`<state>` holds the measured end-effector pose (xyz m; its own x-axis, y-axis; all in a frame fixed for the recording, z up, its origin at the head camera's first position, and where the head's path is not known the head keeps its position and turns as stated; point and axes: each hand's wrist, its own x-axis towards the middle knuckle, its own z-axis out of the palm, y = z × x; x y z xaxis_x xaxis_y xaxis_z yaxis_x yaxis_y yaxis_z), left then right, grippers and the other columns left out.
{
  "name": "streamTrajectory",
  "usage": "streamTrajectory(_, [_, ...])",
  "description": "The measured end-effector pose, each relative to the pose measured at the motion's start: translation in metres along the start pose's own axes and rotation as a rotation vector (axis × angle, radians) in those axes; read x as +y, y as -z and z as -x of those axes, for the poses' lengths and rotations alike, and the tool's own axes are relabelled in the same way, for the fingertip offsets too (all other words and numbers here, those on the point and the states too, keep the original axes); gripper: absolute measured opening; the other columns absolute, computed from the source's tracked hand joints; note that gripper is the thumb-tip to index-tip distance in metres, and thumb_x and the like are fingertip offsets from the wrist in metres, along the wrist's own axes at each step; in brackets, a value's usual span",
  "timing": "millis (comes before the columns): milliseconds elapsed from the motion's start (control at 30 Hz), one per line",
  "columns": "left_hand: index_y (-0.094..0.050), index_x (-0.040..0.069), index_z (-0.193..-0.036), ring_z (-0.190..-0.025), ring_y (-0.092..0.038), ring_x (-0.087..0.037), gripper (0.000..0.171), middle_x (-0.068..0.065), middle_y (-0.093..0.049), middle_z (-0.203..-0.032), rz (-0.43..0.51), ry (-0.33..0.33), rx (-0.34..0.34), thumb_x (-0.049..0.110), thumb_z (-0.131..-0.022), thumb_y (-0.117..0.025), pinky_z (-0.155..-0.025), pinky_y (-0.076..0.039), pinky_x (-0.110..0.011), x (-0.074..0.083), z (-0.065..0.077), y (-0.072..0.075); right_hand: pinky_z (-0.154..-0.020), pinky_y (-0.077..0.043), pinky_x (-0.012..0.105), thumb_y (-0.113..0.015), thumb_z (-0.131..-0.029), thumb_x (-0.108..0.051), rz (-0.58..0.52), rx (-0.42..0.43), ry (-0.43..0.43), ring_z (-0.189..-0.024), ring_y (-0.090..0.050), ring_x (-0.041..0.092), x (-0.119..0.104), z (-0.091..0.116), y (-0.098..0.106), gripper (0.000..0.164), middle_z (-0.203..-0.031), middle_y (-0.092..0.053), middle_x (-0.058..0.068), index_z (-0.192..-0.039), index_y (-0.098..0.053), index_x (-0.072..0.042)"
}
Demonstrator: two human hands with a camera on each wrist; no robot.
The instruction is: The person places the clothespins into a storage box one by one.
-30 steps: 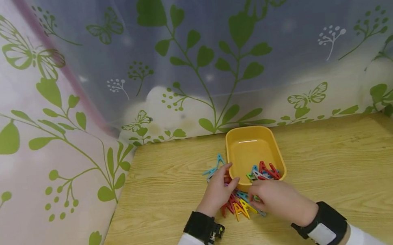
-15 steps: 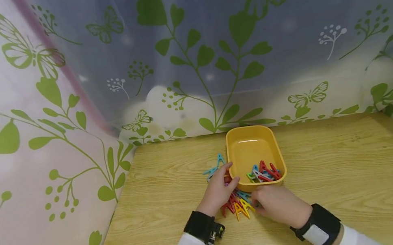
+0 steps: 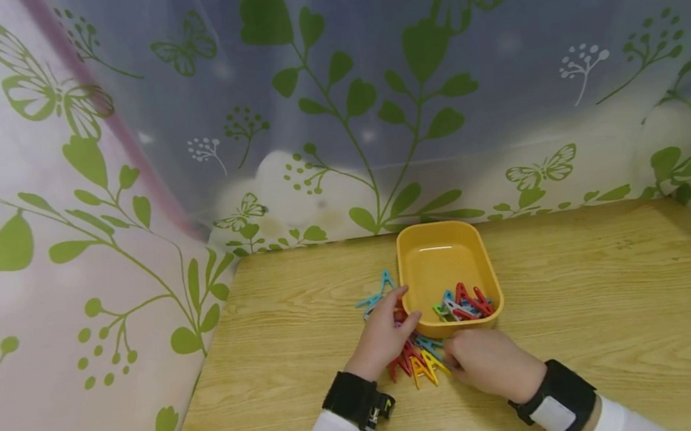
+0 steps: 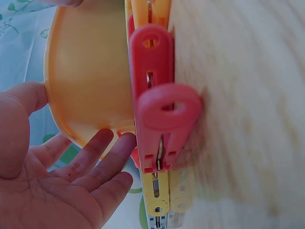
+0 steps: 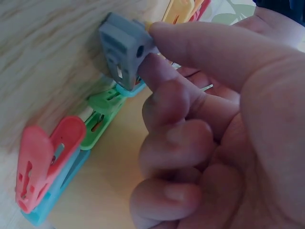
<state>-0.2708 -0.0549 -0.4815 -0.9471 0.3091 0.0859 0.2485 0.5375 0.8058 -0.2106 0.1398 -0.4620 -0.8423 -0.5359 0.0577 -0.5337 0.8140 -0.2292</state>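
My right hand (image 3: pixel 492 363) pinches a grey clothespin (image 5: pixel 120 55) between thumb and index finger, the other fingers curled into the palm. This is low over the table, just in front of a yellow plastic bin (image 3: pixel 438 261). My left hand (image 3: pixel 379 341) rests at the bin's near left corner, thumb touching the rim and fingers loosely extended beside the outer wall. Inside the bin's near end lie several clothespins (image 3: pixel 473 304), red, blue, white and green. A loose pile of clothespins, with a yellow clothespin (image 3: pixel 433 361) and a pink clothespin (image 4: pixel 167 124) among them, lies between the hands.
A light blue clothespin (image 3: pixel 386 281) lies left of the bin on the wood-grain table (image 3: pixel 291 301). Behind the table hangs a patterned curtain (image 3: pixel 323 139) with leaves and butterflies; another printed sheet rises at the left.
My right hand has shifted slightly left and down against the pile's right side, and its fingers have closed in. My left hand and the bin stay where they were.
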Motion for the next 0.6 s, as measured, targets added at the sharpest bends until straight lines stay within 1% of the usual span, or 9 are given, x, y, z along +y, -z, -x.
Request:
streamTrajectory(200, [-0.045, 0.008, -0.154, -0.103, -0.063, -0.019, 0.056, -0.017, -0.062, -0.132, 0.005, -0.005, -0.002, 0.026, -0.104, -0.063, -0.085, -0.055, -0.030, -0.001, 0.000, 0.000, -0.053, -0.037, 0.024, -0.083, -0.084, -0.012, -0.012, 0.002, 0.025, -0.055, -0.041, 0.003, 0.000, 0.002, 0.002, 0.027, -0.063, -0.051, -0.012, -0.068, -0.062, -0.019])
streamTrajectory(367, [-0.045, 0.010, -0.154, -0.105, -0.062, -0.019, 0.056, -0.015, -0.061, -0.136, -0.011, 0.001, 0.002, 0.028, -0.105, -0.063, -0.089, -0.054, -0.034, -0.002, 0.000, -0.001, -0.053, -0.034, 0.022, -0.081, -0.086, -0.012, -0.055, -0.011, 0.064, -0.054, -0.038, 0.002, 0.000, 0.002, 0.009, 0.029, -0.062, -0.048, -0.014, -0.067, -0.061, -0.021])
streamTrajectory(500, [-0.045, 0.010, -0.154, -0.106, -0.063, -0.020, 0.056, -0.015, -0.060, -0.137, -0.011, 0.000, 0.003, 0.028, -0.105, -0.063, -0.089, -0.054, -0.035, -0.003, 0.000, -0.001, -0.053, -0.036, 0.020, -0.079, -0.088, -0.013, -0.093, -0.007, 0.081, -0.054, -0.039, -0.001, -0.003, 0.002, 0.016, 0.025, -0.064, -0.050, -0.015, -0.070, -0.063, -0.020])
streamTrajectory(600, [-0.045, 0.010, -0.154, -0.104, -0.063, -0.019, 0.056, -0.015, -0.061, -0.135, -0.003, 0.000, 0.001, 0.028, -0.105, -0.063, -0.087, -0.054, -0.033, -0.003, 0.000, -0.001, -0.054, -0.039, 0.020, -0.076, -0.090, -0.012, -0.115, 0.029, 0.098, -0.057, -0.042, -0.002, -0.005, 0.003, 0.024, 0.020, -0.069, -0.054, -0.015, -0.075, -0.065, -0.020])
